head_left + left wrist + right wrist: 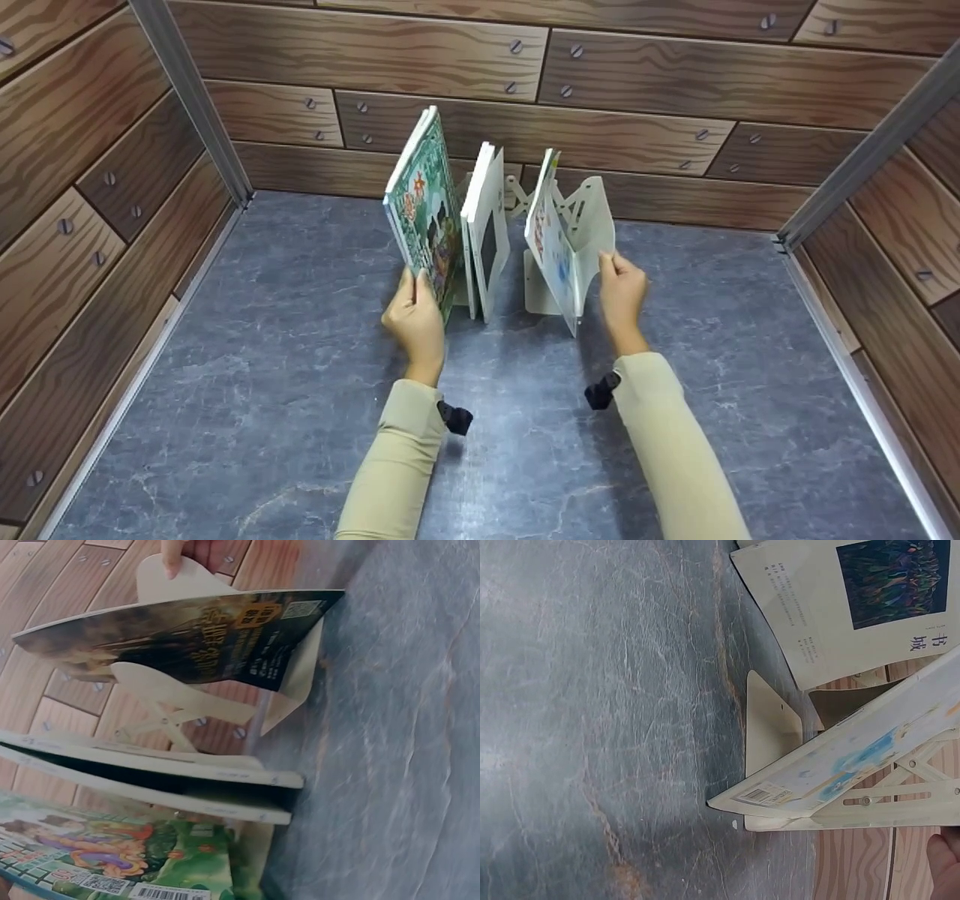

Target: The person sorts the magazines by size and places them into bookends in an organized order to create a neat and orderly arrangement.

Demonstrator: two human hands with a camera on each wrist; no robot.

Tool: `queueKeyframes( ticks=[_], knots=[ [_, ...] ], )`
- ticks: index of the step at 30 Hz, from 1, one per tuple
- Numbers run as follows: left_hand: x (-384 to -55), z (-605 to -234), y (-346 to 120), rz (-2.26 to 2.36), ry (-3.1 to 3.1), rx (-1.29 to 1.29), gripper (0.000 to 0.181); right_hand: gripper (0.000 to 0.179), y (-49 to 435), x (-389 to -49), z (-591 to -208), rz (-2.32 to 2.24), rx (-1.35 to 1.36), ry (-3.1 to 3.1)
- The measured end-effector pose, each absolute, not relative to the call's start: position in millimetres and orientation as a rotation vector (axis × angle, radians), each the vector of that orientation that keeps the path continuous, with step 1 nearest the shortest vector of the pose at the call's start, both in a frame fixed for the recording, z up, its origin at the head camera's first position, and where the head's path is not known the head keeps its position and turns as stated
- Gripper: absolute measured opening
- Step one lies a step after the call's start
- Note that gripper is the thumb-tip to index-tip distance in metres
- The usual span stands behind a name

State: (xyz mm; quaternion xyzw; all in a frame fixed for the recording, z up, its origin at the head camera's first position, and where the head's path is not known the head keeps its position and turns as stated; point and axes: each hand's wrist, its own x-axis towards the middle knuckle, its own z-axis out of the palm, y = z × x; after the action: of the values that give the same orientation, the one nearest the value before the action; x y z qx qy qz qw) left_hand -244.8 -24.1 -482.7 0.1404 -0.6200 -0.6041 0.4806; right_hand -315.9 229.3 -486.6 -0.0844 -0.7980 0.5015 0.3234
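My left hand [416, 322] pinches the near edge of a green illustrated book [431, 202], which stands upright at the left of a cream expandable book rack [596, 217]. With thumb and fingers, my right hand [624, 292] pinches the rack's right end plate. A thin magazine [555, 247] leans against the inside of that plate; its dark back cover [217, 645] faces the left wrist camera. White-covered magazines [489, 232] stand in the rack's left part, next to the green book. Crossed scissor links [911, 772] join the rack's sections. Only the fingertips of my left hand show in the left wrist view.
The rack stands on a grey marbled tabletop [285, 360]. Wood-patterned panels [420, 60] rise behind it and on both sides, with metal posts [195, 97] at the corners. A gap lies between the white magazines and the leaning one.
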Motion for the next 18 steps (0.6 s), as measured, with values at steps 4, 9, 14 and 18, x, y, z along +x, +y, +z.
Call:
queueKeyframes(
  ticks=[4,9,14,18],
  knots=[
    [-250.2,-488.5,-18.8,-1.480,-1.517,0.359,0.026,0.054,229.5,-315.8,-486.3,1.297,-0.217,-2.102],
    [-257.8,-495.3,-14.6,-1.486,-1.515,0.386,0.026,0.052,229.8,-315.6,-487.1,1.303,-0.210,-2.098],
    [-263.8,-499.5,-10.8,-1.490,-1.509,0.423,0.027,0.050,229.9,-314.8,-487.7,1.306,-0.219,-2.102],
    [-268.9,-501.7,-7.3,-1.515,-1.481,0.434,0.027,0.042,230.3,-316.1,-488.2,1.301,-0.225,-2.102]
  ],
)
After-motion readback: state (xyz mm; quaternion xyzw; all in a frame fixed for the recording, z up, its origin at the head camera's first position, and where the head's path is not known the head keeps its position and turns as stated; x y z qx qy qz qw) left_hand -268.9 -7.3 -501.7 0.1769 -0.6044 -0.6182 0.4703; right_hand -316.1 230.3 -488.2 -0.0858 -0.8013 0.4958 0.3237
